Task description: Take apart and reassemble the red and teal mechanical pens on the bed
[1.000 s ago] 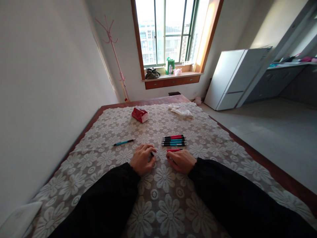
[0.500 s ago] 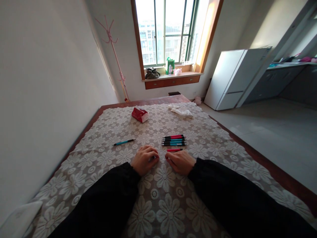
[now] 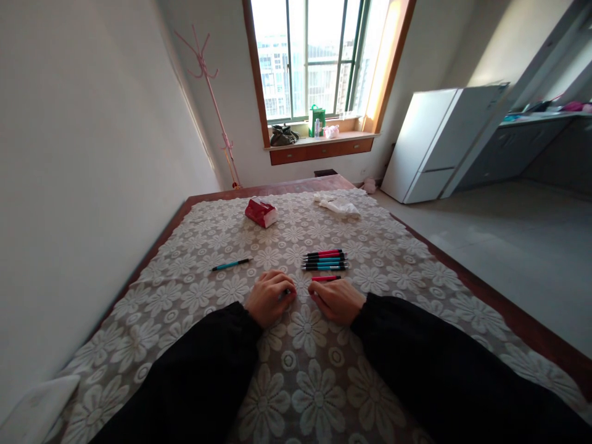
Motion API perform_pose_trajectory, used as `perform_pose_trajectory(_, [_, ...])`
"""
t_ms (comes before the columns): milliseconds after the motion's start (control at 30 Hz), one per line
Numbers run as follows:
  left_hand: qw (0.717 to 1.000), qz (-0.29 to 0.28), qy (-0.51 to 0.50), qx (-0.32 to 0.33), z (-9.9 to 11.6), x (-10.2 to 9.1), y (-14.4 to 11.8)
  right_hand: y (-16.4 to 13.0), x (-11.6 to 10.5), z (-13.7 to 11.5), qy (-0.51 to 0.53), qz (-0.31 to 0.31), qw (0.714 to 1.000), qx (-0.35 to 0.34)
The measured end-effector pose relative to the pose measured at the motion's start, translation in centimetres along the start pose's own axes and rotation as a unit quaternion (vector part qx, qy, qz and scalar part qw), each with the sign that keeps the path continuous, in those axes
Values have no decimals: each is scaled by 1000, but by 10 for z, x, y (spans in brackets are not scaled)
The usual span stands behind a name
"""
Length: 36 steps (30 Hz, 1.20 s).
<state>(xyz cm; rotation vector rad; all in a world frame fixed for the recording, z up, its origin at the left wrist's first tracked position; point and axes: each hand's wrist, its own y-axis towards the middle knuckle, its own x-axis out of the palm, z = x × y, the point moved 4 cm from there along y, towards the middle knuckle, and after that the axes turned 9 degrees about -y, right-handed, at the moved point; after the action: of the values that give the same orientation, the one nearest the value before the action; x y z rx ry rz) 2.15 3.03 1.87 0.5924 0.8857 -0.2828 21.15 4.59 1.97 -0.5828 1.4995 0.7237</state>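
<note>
My left hand (image 3: 272, 298) rests low over the tablecloth (image 3: 308, 394), its fingers curled in a pinch around a small dark thing that is mostly hidden. Across a narrow gap, my right hand (image 3: 338, 301) is also closed in a pinch. A faint thin line shows between the fingertips, too fine to name. Just beyond the right hand lies a red pen barrel (image 3: 326, 278), close to the knuckles. Past it several red and blue pens (image 3: 324, 267) lie side by side. One blue pen (image 3: 230, 265) lies alone, beyond and left of my left hand.
A red tissue pack (image 3: 261, 213) and a crumpled white plastic bag (image 3: 340, 205) lie at the far part of the table. A wall (image 3: 92, 154) runs along the left side. Beyond stand a pink coat rack (image 3: 213, 102) and a white fridge (image 3: 428, 148).
Both hands keep their pinched pose nearly unchanged, and the pens stay where they were. The view has shifted very slightly.
</note>
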Motion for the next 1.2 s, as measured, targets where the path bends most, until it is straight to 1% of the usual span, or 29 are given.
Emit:
perform_pose_trajectory(267, [1000, -2, -1, 8, 1, 0, 1, 1, 1, 0, 5, -5, 1000, -1])
perform_pose_trajectory(633, [1000, 6, -5, 5, 1, -2, 0, 1, 1, 1, 4, 12, 1000, 2])
perform_pose_trajectory(767, [1000, 4, -11, 22, 2, -1, 0, 1, 2, 0, 16, 3, 1000, -2])
perform_pose_trajectory(967, [998, 5, -16, 58, 7, -2, -1, 2, 7, -2, 65, 1, 998, -1])
perform_pose_trajectory(1100, [997, 15, -1, 81, 14, -3, -1, 4, 9, -5, 59, 17, 998, 12])
perform_pose_trajectory(1200, [997, 18, 12, 79, 17, -3, -1, 3, 10, -10, 44, 22, 999, 12])
